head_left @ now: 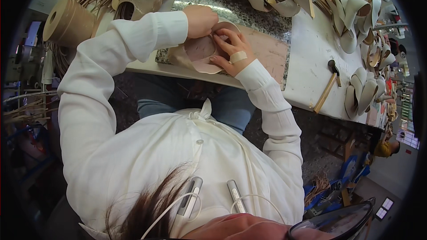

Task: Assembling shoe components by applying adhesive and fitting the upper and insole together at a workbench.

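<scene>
Beige looped piece (181, 58) is sitting between both hands, near the table's (307, 71) front edge. Right hand (233, 51) is resting on it half open, thumb and fingers apart, touching the rim. Left hand (203, 21) is bunching at the far rim; fingertips hidden, can't tell if it's pinching. Pink board (269, 53) is lying just right of the grip, hammer (327, 86) well right, tan roll (69, 22) sitting left.

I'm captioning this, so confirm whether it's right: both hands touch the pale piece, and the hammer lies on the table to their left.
Only the side is wrong: in the head view, the hammer lies on the table to the right of the left hand and right hand, both touching the pale piece.
</scene>
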Demonstrator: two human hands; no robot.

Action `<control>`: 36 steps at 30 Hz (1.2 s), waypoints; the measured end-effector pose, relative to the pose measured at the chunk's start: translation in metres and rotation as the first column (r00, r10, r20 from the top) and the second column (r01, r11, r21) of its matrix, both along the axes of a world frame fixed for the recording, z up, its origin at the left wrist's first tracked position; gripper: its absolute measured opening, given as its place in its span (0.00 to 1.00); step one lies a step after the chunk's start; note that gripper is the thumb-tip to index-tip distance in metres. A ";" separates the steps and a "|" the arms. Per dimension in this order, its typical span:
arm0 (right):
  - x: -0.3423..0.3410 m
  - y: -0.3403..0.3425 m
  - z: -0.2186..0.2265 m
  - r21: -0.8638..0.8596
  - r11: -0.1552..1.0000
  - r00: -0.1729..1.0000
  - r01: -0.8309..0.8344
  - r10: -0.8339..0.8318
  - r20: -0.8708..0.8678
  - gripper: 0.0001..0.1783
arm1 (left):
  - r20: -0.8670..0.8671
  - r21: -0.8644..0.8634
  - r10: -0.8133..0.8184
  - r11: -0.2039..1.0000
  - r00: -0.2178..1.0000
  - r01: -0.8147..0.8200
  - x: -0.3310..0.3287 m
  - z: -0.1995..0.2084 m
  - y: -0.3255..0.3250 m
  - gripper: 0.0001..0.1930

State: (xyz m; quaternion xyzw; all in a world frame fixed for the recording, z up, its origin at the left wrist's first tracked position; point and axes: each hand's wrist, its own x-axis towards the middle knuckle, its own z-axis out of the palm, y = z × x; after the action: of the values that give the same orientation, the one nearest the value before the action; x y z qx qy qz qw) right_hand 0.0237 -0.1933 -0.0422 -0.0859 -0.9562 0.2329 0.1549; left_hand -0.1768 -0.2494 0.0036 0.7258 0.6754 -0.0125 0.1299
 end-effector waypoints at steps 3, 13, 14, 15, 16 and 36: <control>-0.005 0.002 -0.002 0.017 1.000 1.000 0.015 -0.015 0.016 0.30 | -0.106 -0.008 0.023 1.000 0.994 -0.024 0.000 0.006 -0.001 0.11; -0.021 0.013 -0.002 -0.035 0.999 0.996 -0.015 0.018 0.084 0.32 | 0.295 -0.268 0.136 0.962 0.946 -0.055 -0.048 0.005 -0.003 0.16; -0.022 0.015 -0.001 -0.054 0.998 0.993 -0.013 0.019 0.114 0.32 | 0.286 -0.251 0.131 0.966 0.949 -0.057 -0.048 0.004 -0.003 0.16; -0.025 0.016 0.003 -0.078 0.997 0.988 -0.014 0.026 0.153 0.32 | 0.278 -0.234 0.125 0.970 0.952 -0.059 -0.048 0.004 -0.003 0.16; -0.028 0.019 0.007 -0.101 0.995 0.981 -0.014 0.034 0.192 0.32 | 0.260 -0.229 0.118 0.972 0.958 -0.057 -0.047 0.004 -0.003 0.15; -0.043 0.000 0.005 -0.118 0.989 0.917 0.088 -0.034 0.397 0.25 | 0.406 0.161 0.056 0.978 0.912 -0.131 -0.068 0.002 -0.034 0.26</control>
State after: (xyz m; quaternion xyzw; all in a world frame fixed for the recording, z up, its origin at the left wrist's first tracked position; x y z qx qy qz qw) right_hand -0.0195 -0.1929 -0.0372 -0.1712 -0.9470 0.2691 -0.0396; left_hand -0.2452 -0.2836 0.0052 0.6885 0.6670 0.2047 0.1978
